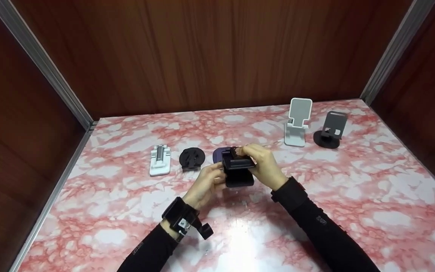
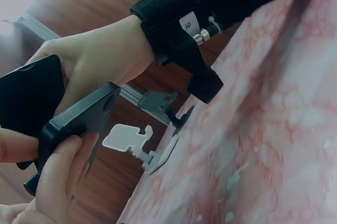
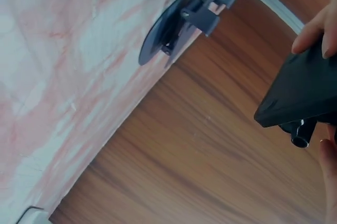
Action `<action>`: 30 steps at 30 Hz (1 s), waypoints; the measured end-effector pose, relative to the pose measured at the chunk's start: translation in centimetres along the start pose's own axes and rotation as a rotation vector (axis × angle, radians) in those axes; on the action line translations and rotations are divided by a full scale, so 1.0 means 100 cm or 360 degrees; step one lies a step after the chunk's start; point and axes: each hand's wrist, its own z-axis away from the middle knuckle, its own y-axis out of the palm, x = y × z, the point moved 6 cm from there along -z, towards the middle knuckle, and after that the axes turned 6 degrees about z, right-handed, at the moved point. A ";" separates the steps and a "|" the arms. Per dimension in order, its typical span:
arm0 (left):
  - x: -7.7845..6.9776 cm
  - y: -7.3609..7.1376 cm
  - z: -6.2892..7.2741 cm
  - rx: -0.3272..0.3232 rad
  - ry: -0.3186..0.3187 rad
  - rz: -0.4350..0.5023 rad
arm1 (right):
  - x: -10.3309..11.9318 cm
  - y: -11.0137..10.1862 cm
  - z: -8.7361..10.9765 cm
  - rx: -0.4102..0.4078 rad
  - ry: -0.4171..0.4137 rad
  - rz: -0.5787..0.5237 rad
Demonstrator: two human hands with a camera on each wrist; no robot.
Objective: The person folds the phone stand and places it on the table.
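Observation:
A black folding phone stand (image 1: pixel 239 177) is held off the table between both hands, its two plates apart at an angle. My left hand (image 1: pixel 203 186) grips one plate by its left edge; in the left wrist view its fingers and thumb pinch the black plate (image 2: pixel 87 116). From the right, my right hand (image 1: pixel 266 166) holds the upper part, fingers curled over it. Behind the stand a purple object (image 1: pixel 217 155) shows only partly. At the right edge of the right wrist view, fingertips touch the black plate (image 3: pixel 300 87).
Left of the hands lie a folded white phone stand (image 1: pixel 160 162) and a folded black round-based stand (image 1: pixel 192 158). At the back right, an unfolded white stand (image 1: pixel 296 124) and a dark round-based stand (image 1: pixel 332 126) stand upright. Wooden panels (image 1: pixel 217 56) enclose the marbled table (image 1: pixel 127 226).

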 end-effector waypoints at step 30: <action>-0.016 -0.011 -0.003 0.0099 0.0145 -0.0174 | 0.013 -0.024 -0.017 0.0685 0.0336 -0.0662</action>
